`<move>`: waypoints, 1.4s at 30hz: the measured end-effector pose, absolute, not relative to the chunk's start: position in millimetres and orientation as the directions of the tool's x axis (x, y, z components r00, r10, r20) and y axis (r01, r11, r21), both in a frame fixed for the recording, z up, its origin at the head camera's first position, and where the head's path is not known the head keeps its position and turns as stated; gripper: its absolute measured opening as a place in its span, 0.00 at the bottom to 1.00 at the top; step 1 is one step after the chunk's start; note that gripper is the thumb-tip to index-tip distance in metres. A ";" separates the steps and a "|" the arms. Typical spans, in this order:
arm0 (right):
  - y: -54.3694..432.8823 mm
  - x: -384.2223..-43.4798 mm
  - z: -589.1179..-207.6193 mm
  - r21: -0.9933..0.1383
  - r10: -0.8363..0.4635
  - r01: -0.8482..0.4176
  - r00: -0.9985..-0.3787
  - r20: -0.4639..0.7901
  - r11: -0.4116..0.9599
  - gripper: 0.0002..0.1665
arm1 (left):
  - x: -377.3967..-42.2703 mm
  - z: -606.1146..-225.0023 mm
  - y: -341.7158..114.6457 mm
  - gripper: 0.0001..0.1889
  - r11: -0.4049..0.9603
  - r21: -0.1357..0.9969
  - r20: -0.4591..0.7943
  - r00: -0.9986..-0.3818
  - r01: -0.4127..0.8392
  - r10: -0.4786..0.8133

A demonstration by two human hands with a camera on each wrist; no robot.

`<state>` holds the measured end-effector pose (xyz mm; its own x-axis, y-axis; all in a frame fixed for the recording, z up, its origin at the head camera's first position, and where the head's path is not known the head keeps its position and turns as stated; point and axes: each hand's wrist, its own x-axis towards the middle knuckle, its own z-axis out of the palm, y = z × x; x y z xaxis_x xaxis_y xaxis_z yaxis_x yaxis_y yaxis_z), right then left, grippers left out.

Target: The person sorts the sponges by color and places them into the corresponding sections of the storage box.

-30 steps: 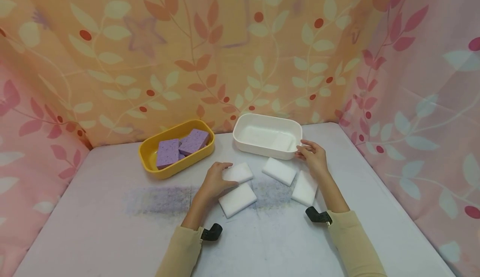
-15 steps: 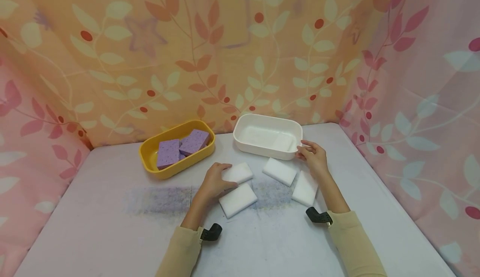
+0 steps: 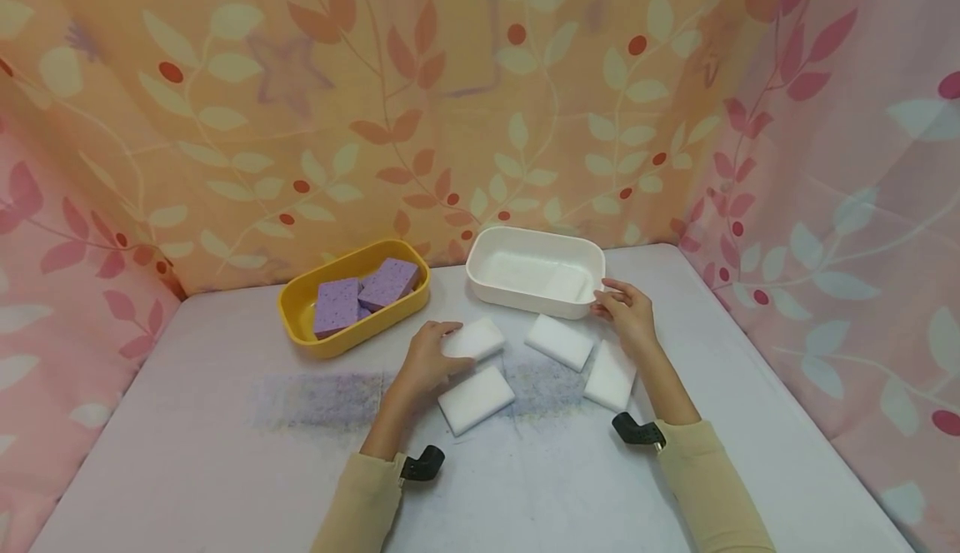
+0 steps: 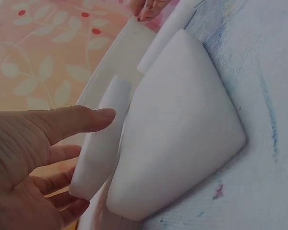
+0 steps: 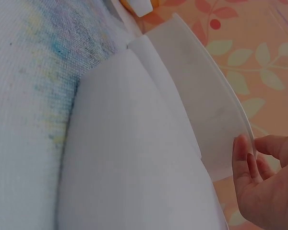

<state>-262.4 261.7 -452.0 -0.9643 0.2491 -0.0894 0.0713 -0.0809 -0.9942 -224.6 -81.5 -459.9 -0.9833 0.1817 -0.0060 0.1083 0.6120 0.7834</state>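
My left hand pinches a white sponge block between thumb and fingers, just above the table. In the left wrist view the thumb lies on one face of this block, the fingers behind and under it. Nearer me lies another white sponge, flat on the cloth. My right hand holds the right end of a white plastic bin, its rim between thumb and fingers in the right wrist view. Two more white sponges lie in front of the bin, one angled, one close to the right wrist.
A yellow bin stands back left, with purple sponges inside. White cloth with a purplish stain covers the table. Floral curtains hang behind and at both sides.
My left hand has raised its white sponge slightly off the cloth. The right hand and the white bin have stayed in place.
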 end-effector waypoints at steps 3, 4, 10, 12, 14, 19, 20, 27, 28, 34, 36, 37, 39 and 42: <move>261.7 -262.6 -451.9 -0.995 0.249 0.066 -0.965 -0.084 -0.079 0.31 | -224.1 -457.9 -78.1 0.36 0.600 0.792 -0.005 -0.983 0.107 0.182; 261.7 -262.7 -451.8 -0.995 0.250 0.065 -0.965 -0.084 -0.081 0.31 | -224.3 -457.6 -77.2 0.36 0.597 0.795 -0.004 -0.983 0.107 0.181; 262.0 -263.1 -451.6 -0.994 0.248 0.066 -0.965 -0.085 -0.084 0.31 | -228.4 -457.6 -72.9 0.36 0.592 0.800 -0.009 -0.985 0.098 0.175; 262.4 -262.9 -451.7 -0.995 0.248 0.068 -0.965 -0.086 -0.077 0.31 | -230.5 -456.2 -71.6 0.36 0.595 0.798 -0.013 -0.984 0.096 0.176; 262.1 -262.7 -451.3 -0.995 0.248 0.068 -0.965 -0.085 -0.077 0.31 | -232.6 -453.2 -70.4 0.36 0.599 0.795 -0.013 -0.984 0.098 0.179; 261.5 -262.3 -450.7 -0.995 0.245 0.066 -0.966 -0.084 -0.081 0.30 | -237.0 -445.3 -67.9 0.36 0.613 0.780 0.008 -0.982 0.125 0.190; 261.4 -262.2 -450.6 -0.994 0.244 0.067 -0.966 -0.085 -0.082 0.30 | -237.9 -444.1 -67.5 0.36 0.614 0.778 0.012 -0.981 0.129 0.191; 261.6 -262.2 -450.4 -0.994 0.243 0.079 -0.965 -0.097 -0.082 0.30 | -240.5 -436.7 -65.1 0.37 0.607 0.786 -0.001 -0.982 0.115 0.187; 261.6 -262.3 -450.3 -0.993 0.243 0.080 -0.965 -0.098 -0.082 0.30 | -240.5 -435.4 -64.6 0.37 0.605 0.788 0.000 -0.983 0.115 0.186; 261.0 -262.5 -449.5 -0.993 0.243 0.085 -0.964 -0.103 -0.081 0.30 | -239.8 -424.3 -60.0 0.36 0.593 0.794 0.027 -0.982 0.134 0.186; 261.2 -262.4 -449.3 -0.993 0.243 0.084 -0.965 -0.101 -0.080 0.31 | -240.7 -421.8 -58.4 0.35 0.598 0.788 0.040 -0.981 0.148 0.189; 261.3 -262.3 -449.2 -0.993 0.242 0.084 -0.965 -0.101 -0.080 0.31 | -241.4 -420.8 -57.7 0.35 0.600 0.785 0.048 -0.980 0.155 0.191; 261.5 -262.2 -449.1 -0.993 0.240 0.083 -0.966 -0.100 -0.081 0.31 | -243.1 -418.9 -56.4 0.35 0.595 0.789 0.046 -0.981 0.152 0.189; 262.0 -262.2 -449.2 -0.993 0.239 0.086 -0.966 -0.103 -0.080 0.31 | -246.1 -416.4 -54.4 0.36 0.595 0.790 0.042 -0.981 0.150 0.192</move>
